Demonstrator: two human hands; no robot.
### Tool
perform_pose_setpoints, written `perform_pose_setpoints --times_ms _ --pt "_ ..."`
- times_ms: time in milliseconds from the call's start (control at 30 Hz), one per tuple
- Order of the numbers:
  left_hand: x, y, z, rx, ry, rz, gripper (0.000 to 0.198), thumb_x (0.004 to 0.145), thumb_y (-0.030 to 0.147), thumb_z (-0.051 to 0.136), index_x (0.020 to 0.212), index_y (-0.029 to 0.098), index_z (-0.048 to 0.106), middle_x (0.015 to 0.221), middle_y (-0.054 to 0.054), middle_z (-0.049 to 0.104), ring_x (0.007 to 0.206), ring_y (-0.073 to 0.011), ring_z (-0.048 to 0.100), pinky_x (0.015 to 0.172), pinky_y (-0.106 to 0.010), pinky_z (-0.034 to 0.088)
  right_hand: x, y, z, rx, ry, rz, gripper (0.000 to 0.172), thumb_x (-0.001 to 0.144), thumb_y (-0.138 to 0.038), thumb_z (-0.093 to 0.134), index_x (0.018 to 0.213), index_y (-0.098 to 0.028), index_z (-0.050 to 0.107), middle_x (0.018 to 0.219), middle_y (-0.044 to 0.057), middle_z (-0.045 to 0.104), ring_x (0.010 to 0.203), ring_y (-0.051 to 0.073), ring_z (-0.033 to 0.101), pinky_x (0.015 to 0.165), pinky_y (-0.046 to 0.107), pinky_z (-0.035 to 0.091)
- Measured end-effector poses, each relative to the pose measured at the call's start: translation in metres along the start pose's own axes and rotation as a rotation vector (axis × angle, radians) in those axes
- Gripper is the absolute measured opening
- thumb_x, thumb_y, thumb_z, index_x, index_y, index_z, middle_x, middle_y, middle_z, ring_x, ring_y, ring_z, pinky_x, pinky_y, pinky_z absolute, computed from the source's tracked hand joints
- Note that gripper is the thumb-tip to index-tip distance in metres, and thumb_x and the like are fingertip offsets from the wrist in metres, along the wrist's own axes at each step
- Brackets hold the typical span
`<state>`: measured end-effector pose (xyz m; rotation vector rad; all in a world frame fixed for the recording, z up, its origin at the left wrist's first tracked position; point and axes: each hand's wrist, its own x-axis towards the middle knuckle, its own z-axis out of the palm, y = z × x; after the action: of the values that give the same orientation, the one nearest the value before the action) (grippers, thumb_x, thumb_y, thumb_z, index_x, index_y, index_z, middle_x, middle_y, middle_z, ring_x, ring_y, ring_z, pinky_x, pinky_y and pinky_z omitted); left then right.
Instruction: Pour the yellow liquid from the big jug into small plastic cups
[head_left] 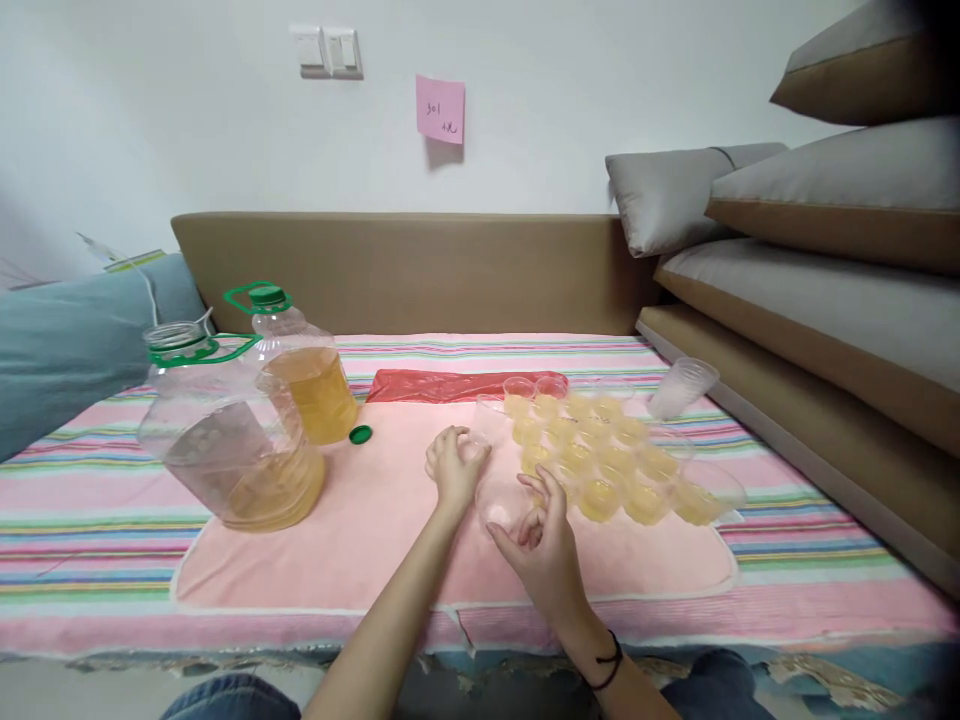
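Curling my left hand (454, 468), I have the far cup (472, 447) between thumb and fingers. My right hand (551, 555) spreads partway around the near cup (502, 502) over the pink mat (337, 535); from here I cannot tell whether it grips. Filled cups (600, 497) crowd the right side, in my way, with a tilted stack (682, 388) beyond. Red plastic (450, 386) lies far; two jugs (259, 485) and a cap (360, 435) sit left.

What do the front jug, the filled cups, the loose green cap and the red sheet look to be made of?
Front jug: clear, glossy plastic, likely; see-through walls with highlights.
Filled cups: probably thin, clear plastic; the yellow liquid shows through.
Green cap: perhaps moulded plastic, given its even, opaque colour.
Red sheet: probably shiny plastic film, from its wrinkles and glints.
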<state>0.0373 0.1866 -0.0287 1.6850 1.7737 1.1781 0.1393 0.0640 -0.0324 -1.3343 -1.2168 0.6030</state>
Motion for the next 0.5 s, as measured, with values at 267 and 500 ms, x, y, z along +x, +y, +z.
perform_pose_setpoints --times_ms 267,500 --pt "-0.0028 -0.0090 -0.0021 0.255 -0.067 0.008 0.036 0.069 0.037 0.072 0.102 0.023 0.065 0.137 -0.013 0.049 0.133 -0.0360 0.034 0.108 -0.050 0.024 0.0028 0.0038 0.0027 -0.041 0.012 -0.056 0.078 0.072 -0.025 0.073 0.137 -0.029 0.030 0.129 0.013 0.058 0.055 0.012 0.052 0.063 0.037 0.056" --pt "-0.0052 -0.0095 -0.0054 0.299 -0.130 -0.007 0.030 0.069 0.036 0.072 0.095 0.024 0.066 0.127 -0.011 0.057 0.128 -0.0363 0.037 0.104 -0.049 0.026 0.0033 -0.0019 -0.0022 -0.019 -0.001 -0.036 0.079 0.072 -0.025 0.072 0.137 -0.028 0.028 0.131 0.013 0.057 0.055 0.011 0.052 0.063 0.035 0.055"
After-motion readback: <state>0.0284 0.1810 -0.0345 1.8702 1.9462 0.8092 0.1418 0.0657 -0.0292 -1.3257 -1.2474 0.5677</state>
